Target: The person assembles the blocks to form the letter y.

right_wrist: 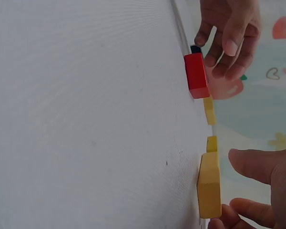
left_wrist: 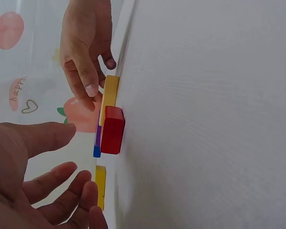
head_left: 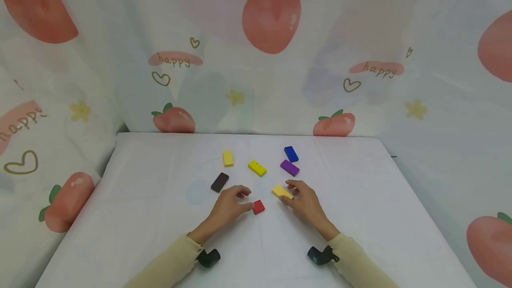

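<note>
Over the white table, my left hand [head_left: 229, 204] hovers just left of a small red block [head_left: 259, 206], its fingers loosely bent with a gap to the thumb. The left wrist view shows the red block [left_wrist: 113, 130] beyond the spread thumb and fingers, with nothing held. My right hand [head_left: 307, 202] is at a pale yellow block [head_left: 281, 191], the thumb overlapping its near end in the head view. In the right wrist view that yellow block [right_wrist: 209, 186] lies on the cloth beside the parted thumb and fingers, ungripped.
Farther back lie a dark brown block [head_left: 220, 182], another pale yellow block [head_left: 228, 158], a bright yellow block [head_left: 257, 168], a purple block [head_left: 290, 167] and a blue block [head_left: 291, 154]. A fruit-printed curtain [head_left: 216, 26] rises behind the white table [head_left: 152, 217].
</note>
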The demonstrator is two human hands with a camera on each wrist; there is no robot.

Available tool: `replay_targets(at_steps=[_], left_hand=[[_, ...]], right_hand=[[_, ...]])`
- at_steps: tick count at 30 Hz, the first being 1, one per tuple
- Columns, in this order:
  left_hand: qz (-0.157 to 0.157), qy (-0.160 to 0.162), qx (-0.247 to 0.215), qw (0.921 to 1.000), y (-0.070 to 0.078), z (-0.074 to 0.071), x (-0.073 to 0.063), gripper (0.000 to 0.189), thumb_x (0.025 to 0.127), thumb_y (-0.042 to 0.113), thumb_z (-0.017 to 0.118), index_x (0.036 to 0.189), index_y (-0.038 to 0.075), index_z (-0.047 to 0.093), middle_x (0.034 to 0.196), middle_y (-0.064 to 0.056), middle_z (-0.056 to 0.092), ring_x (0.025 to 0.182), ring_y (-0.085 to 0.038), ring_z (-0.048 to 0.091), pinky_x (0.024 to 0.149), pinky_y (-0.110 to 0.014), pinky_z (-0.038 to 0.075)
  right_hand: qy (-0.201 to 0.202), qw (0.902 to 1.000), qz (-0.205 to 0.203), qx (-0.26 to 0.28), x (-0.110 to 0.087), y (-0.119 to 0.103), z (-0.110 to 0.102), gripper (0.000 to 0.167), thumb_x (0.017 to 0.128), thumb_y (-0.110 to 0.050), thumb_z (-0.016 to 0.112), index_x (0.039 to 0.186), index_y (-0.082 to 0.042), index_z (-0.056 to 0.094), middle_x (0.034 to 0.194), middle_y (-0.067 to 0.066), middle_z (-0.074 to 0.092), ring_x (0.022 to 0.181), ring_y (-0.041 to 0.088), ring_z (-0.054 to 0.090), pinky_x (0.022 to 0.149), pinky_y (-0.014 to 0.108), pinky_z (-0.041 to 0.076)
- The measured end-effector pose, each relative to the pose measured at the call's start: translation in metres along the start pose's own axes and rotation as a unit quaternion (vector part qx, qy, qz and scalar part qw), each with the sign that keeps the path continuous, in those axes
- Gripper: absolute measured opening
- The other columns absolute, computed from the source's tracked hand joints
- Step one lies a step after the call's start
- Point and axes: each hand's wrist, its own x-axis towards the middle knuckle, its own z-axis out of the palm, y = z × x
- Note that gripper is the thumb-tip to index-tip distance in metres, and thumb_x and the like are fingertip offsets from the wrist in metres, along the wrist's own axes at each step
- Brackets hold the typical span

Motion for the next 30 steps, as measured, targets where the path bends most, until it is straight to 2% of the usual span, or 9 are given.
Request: replay_targets(at_steps=[5, 10, 15, 23, 30], left_hand=[[-0.012, -0.018, -0.002, 0.9998, 0.002, 0.004, 0.002, 0.033, 0.08, 0.02, 0.079, 0.11, 0.011, 0.07, 0.102, -0.001, 0.069, 0.095, -0.017, 0.06, 0.082, -0.033, 0.05], [-0.021, -0.043, 0.019, 0.9987, 0.004, 0.008, 0.004, 0.034, 0.079, 0.022, 0.081, 0.11, 0.013, 0.07, 0.101, 0.002, 0.069, 0.094, -0.015, 0.06, 0.079, -0.031, 0.049], [-0.027, -0.055, 0.04, 0.9973, 0.004, 0.01, 0.005, 0.035, 0.077, 0.022, 0.083, 0.108, 0.014, 0.07, 0.098, 0.004, 0.068, 0.091, -0.013, 0.059, 0.077, -0.029, 0.048], [-0.011, -0.065, 0.078, 0.9948, 0.004, 0.012, 0.007, 0.034, 0.076, 0.024, 0.084, 0.106, 0.016, 0.071, 0.088, 0.008, 0.063, 0.082, -0.01, 0.051, 0.069, -0.024, 0.041], [0.0, -0.058, 0.09, 0.9943, 0.002, 0.015, 0.008, 0.033, 0.076, 0.025, 0.083, 0.104, 0.015, 0.072, 0.083, 0.009, 0.061, 0.078, -0.011, 0.049, 0.068, -0.025, 0.039]], right_hand=[[-0.004, 0.9999, 0.01, 0.007, 0.0, 0.001, 0.0, 0.049, 0.084, -0.026, 0.077, 0.127, -0.01, 0.061, 0.11, 0.006, 0.066, 0.097, 0.02, 0.058, 0.079, 0.031, 0.052], [-0.005, 0.9999, 0.015, 0.006, 0.002, 0.002, 0.002, 0.045, 0.084, -0.026, 0.077, 0.124, -0.01, 0.064, 0.108, 0.005, 0.066, 0.094, 0.019, 0.057, 0.079, 0.029, 0.05], [-0.01, 0.9997, 0.02, -0.001, 0.004, 0.001, 0.004, 0.044, 0.083, -0.027, 0.078, 0.122, -0.01, 0.065, 0.106, 0.004, 0.066, 0.091, 0.017, 0.055, 0.076, 0.027, 0.047], [-0.015, 0.9994, 0.023, -0.023, 0.008, 0.001, 0.006, 0.045, 0.08, -0.026, 0.08, 0.12, -0.01, 0.066, 0.102, 0.003, 0.064, 0.089, 0.018, 0.054, 0.076, 0.029, 0.046], [-0.012, 0.9992, 0.021, -0.032, 0.009, 0.002, 0.007, 0.043, 0.08, -0.025, 0.08, 0.117, -0.008, 0.067, 0.101, 0.004, 0.066, 0.088, 0.018, 0.055, 0.077, 0.031, 0.047]])
